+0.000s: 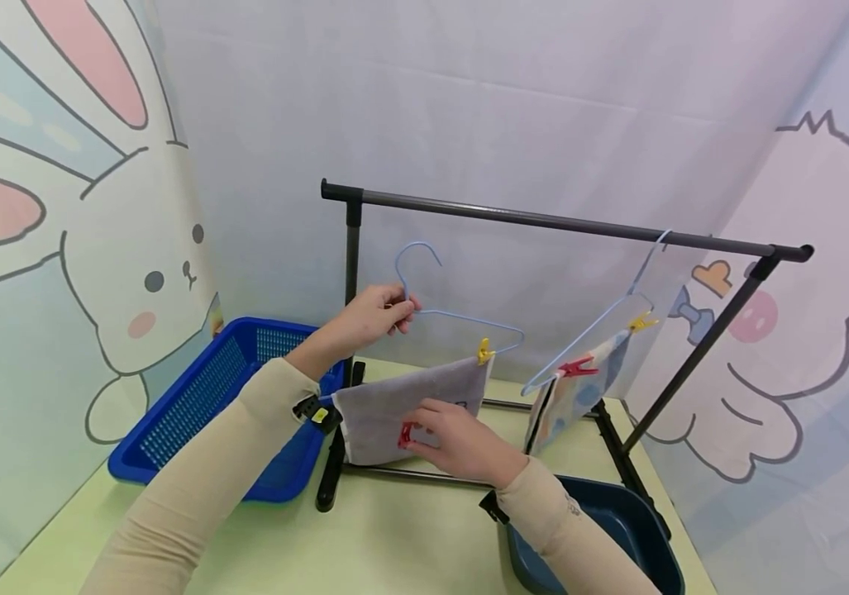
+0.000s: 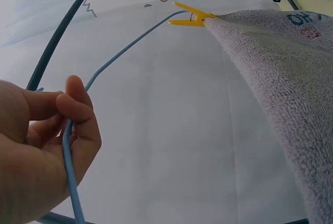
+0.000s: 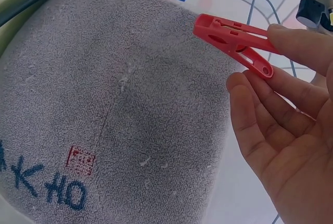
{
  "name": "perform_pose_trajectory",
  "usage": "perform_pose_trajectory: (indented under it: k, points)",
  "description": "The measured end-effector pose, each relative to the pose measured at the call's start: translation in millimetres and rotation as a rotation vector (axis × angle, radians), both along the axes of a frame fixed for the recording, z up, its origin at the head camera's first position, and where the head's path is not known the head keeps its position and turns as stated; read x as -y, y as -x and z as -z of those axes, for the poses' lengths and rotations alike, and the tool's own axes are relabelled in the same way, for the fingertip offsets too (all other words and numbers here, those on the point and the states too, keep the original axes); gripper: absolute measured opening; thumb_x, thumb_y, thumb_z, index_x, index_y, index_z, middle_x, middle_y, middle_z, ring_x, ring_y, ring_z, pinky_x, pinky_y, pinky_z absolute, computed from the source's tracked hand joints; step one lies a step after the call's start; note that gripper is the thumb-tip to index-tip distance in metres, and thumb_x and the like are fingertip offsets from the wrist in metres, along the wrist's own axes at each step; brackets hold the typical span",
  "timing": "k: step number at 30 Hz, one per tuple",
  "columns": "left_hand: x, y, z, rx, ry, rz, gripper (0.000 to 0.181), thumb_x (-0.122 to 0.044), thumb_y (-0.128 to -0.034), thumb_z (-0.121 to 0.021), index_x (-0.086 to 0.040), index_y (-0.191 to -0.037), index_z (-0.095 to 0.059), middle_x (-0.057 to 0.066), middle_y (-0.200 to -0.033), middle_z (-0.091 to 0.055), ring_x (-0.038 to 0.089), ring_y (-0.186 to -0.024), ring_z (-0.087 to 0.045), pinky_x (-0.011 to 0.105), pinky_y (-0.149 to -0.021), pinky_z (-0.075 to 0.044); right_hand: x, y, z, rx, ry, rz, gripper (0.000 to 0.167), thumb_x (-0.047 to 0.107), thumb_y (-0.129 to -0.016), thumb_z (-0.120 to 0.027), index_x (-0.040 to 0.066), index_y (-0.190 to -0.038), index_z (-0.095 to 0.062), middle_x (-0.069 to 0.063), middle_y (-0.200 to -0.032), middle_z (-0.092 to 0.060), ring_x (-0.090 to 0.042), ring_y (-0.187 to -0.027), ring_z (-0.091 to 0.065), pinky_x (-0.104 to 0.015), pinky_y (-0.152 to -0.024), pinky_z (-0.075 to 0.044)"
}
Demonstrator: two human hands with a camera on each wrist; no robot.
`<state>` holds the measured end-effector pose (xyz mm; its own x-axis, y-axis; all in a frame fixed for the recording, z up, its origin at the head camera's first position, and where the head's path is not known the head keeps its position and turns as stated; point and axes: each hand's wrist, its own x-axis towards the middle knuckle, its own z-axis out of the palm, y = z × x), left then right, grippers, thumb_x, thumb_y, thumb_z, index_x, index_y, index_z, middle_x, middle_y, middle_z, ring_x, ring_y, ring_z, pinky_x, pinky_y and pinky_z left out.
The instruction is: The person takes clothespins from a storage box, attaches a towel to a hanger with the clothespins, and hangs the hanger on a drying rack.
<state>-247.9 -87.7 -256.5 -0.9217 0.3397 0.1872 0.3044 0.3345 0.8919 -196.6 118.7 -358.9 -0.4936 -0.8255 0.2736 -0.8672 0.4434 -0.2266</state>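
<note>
My left hand [image 1: 375, 318] grips a light blue wire hanger [image 1: 461, 316] just below its hook, in front of the rack. A grey towel [image 1: 387, 405] hangs from this hanger, held at its right corner by a yellow clothespin [image 1: 484, 351]; the left corner is hidden behind my left wrist. In the right wrist view, my right hand [image 3: 291, 99] pinches a red clothespin [image 3: 234, 41] between thumb and fingers, in front of the towel. The left wrist view shows the yellow clip at the hanger's end and the left fingers curled round the wire.
A black rack [image 1: 484, 213] stands on the pale table. On its bar hangs a second hanger [image 1: 595, 318] with a patterned cloth [image 1: 580, 392], clipped by red and yellow clothespins. A blue basket [image 1: 201, 397] sits at left, and a dark basin [image 1: 632, 529] at front right, partly under my right arm.
</note>
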Motion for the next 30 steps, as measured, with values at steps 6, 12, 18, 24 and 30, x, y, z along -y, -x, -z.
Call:
perform_pose_trajectory:
  k: [6, 12, 18, 24, 30]
  points:
    - [-0.5, 0.9, 0.4, 0.013, -0.003, -0.012, 0.021, -0.017, -0.1008, -0.046, -0.004, -0.107, -0.060, 0.010, -0.088, -0.058, 0.021, -0.078, -0.056, 0.029, -0.070, -0.046, 4, 2.9, -0.4, 0.002, -0.006, -0.001, 0.026, 0.020, -0.090, -0.067, 0.010, -0.113, -0.063, -0.001, -0.100, -0.061, -0.010, -0.085, -0.059, -0.020, -0.074, -0.047]
    - [-2.2, 2.2, 2.3, 0.040, -0.033, 0.003, 0.022, -0.015, -0.1012, -0.045, -0.001, -0.109, -0.058, 0.011, -0.089, -0.057, 0.021, -0.078, -0.055, 0.028, -0.070, -0.046, 9, 4.5, -2.0, -0.012, 0.008, -0.015, 0.026, 0.018, -0.090, -0.066, 0.006, -0.112, -0.064, 0.000, -0.101, -0.061, -0.015, -0.088, -0.061, -0.020, -0.075, -0.047]
    - [-3.0, 1.4, 1.7, 0.061, -0.044, 0.001, 0.021, -0.016, -0.1015, -0.044, -0.003, -0.109, -0.058, 0.011, -0.089, -0.057, 0.021, -0.078, -0.054, 0.028, -0.069, -0.045, 14, 5.4, -3.9, -0.021, 0.031, -0.023, 0.025, 0.014, -0.089, -0.067, 0.006, -0.112, -0.063, 0.000, -0.103, -0.061, -0.015, -0.090, -0.061, -0.020, -0.075, -0.047]
    - [-3.0, 1.7, 2.7, 0.069, -0.046, 0.005, 0.021, -0.016, -0.1014, -0.044, -0.003, -0.108, -0.058, 0.011, -0.089, -0.057, 0.022, -0.078, -0.054, 0.028, -0.070, -0.046, 18, 7.0, -6.0, -0.007, 0.029, -0.017, 0.025, 0.017, -0.091, -0.065, 0.006, -0.113, -0.063, 0.000, -0.104, -0.061, -0.012, -0.091, -0.061, -0.019, -0.076, -0.047]
    - [-3.0, 3.3, 4.0, 0.064, -0.049, 0.016, 0.021, -0.016, -0.1014, -0.044, -0.003, -0.108, -0.058, 0.011, -0.089, -0.057, 0.022, -0.079, -0.054, 0.028, -0.071, -0.046, 21, 9.1, -6.7, -0.017, 0.044, -0.031, 0.025, 0.016, -0.091, -0.065, 0.005, -0.114, -0.063, -0.002, -0.106, -0.061, -0.015, -0.091, -0.062, -0.019, -0.077, -0.047]
